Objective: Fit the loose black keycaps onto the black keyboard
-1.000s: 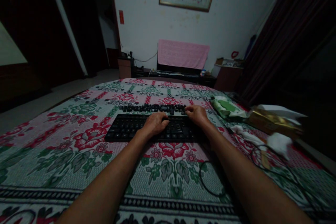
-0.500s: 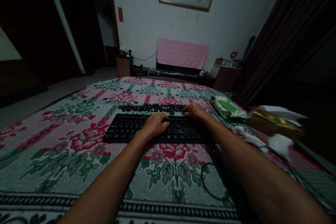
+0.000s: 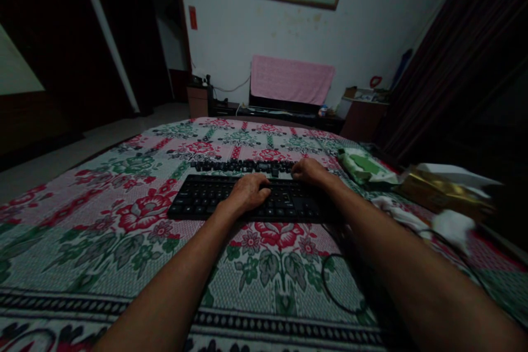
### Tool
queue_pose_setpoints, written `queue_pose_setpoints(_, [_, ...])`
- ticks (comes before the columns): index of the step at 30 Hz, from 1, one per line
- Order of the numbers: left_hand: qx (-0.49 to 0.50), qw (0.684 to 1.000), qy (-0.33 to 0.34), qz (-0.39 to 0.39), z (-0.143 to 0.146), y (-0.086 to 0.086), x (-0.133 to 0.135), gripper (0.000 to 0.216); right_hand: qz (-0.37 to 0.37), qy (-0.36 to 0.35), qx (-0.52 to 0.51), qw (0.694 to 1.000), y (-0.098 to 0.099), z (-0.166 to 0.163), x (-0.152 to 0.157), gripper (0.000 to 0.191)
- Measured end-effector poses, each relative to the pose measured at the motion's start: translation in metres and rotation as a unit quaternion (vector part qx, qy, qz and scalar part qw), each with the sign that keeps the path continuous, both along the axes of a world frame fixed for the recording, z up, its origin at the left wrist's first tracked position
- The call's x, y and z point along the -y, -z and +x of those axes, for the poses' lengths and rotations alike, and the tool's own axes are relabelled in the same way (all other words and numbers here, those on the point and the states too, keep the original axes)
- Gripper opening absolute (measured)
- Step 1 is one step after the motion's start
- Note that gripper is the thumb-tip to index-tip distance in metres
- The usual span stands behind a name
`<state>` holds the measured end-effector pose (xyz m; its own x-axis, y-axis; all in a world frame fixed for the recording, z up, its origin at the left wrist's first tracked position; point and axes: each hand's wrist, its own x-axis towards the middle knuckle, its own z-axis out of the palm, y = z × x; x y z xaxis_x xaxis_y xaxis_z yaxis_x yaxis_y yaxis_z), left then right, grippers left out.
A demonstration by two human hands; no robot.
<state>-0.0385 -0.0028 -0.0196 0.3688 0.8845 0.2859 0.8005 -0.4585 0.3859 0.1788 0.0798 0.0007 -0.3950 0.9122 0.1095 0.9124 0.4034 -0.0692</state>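
A black keyboard [image 3: 198,198] lies flat on the flowered cloth, with some sockets on its right part looking bare of keys. My left hand [image 3: 248,191] rests over its middle, fingers stretched forward and thumb apart, holding nothing that I can see. Just beyond the keyboard runs a row of loose black keycaps [image 3: 231,166]. At the right end of that row is my right hand [image 3: 309,170], its fingers curled down and drawn together at the keycaps. Whatever lies between those fingertips is hidden.
A black cable [image 3: 324,280] loops on the flowered cloth [image 3: 140,264] near my right forearm. To the right lie a green-and-white wipes pack [image 3: 365,168], a gold box [image 3: 441,192] and crumpled white tissue [image 3: 454,228]. A pink towel [image 3: 291,80] hangs over something by the far wall.
The view has shifted slightly, so everything sits a little further right and higher. My right fingers have drawn in lower at the keycap row. My left hand stays on the keyboard.
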Motion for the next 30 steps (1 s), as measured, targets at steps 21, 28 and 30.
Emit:
queue_pose_setpoints(21, [0.038,0.997,0.05,-0.032,-0.008,0.001,-0.005,0.026,-0.091,-0.18,-0.189,0.961,0.001,-0.046,0.091,0.026])
queue_pose_setpoints(28, [0.037,0.998,0.033,-0.037,-0.008,0.004,-0.008,0.025,-0.04,-0.169,-0.171,0.97,0.006,-0.043,0.086,0.025])
queue_pose_setpoints(30, [0.036,0.998,0.033,-0.032,-0.008,0.006,-0.009,0.026,-0.04,-0.166,-0.167,0.971,0.007,-0.043,0.085,0.025])
